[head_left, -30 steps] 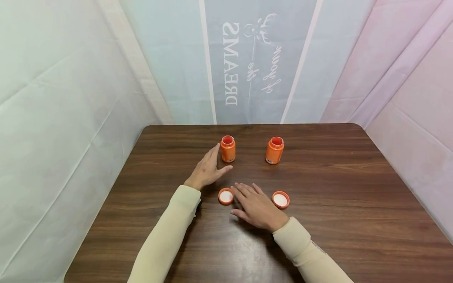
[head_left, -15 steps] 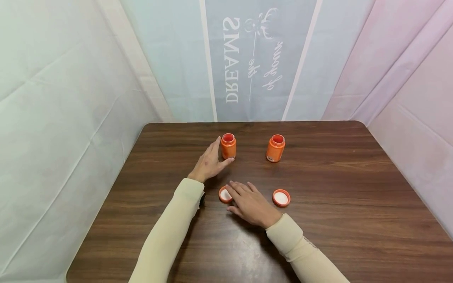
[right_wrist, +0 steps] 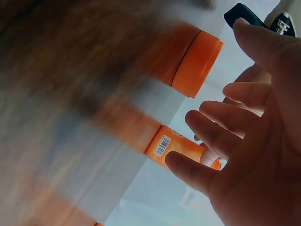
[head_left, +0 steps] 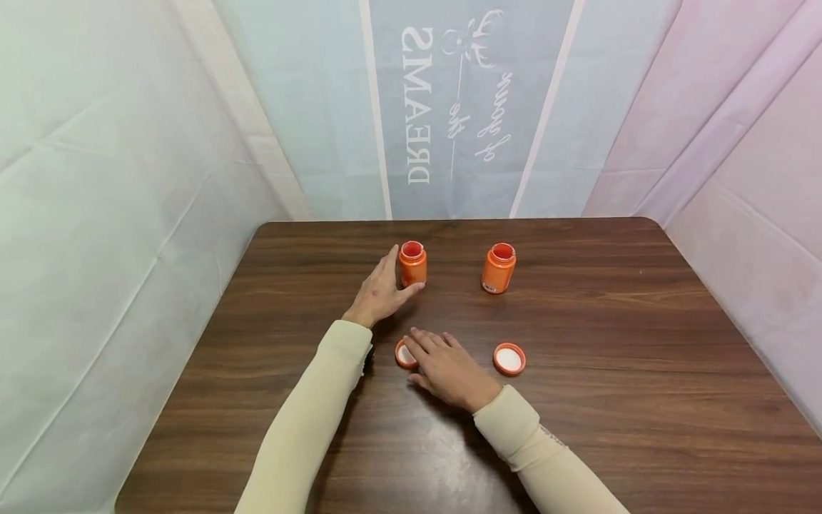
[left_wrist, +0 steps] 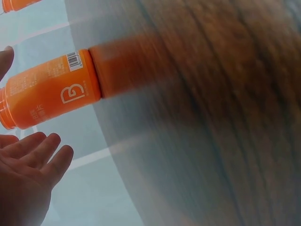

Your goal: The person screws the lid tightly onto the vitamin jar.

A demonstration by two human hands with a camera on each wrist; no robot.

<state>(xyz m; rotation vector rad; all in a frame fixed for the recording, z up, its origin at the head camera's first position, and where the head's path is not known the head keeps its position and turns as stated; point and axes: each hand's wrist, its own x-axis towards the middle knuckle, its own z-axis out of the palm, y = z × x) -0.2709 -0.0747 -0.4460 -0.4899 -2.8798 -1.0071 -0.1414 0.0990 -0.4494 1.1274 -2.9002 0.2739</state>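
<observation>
I have the left hand [head_left: 377,291] at the left jar [head_left: 414,265], which stands upright and uncapped at the far side of the table [head_left: 610,307]. Its fingers are spread, with the jar between them and the thumb; I can't tell whether they touch it. My right hand [head_left: 446,369] partly covers the left lid [head_left: 403,356], nearer, its fingers extended, holding nothing. The right jar [head_left: 498,271] stands far right, uncapped, and the right lid [head_left: 509,359] lies nearer, white inside up.
</observation>
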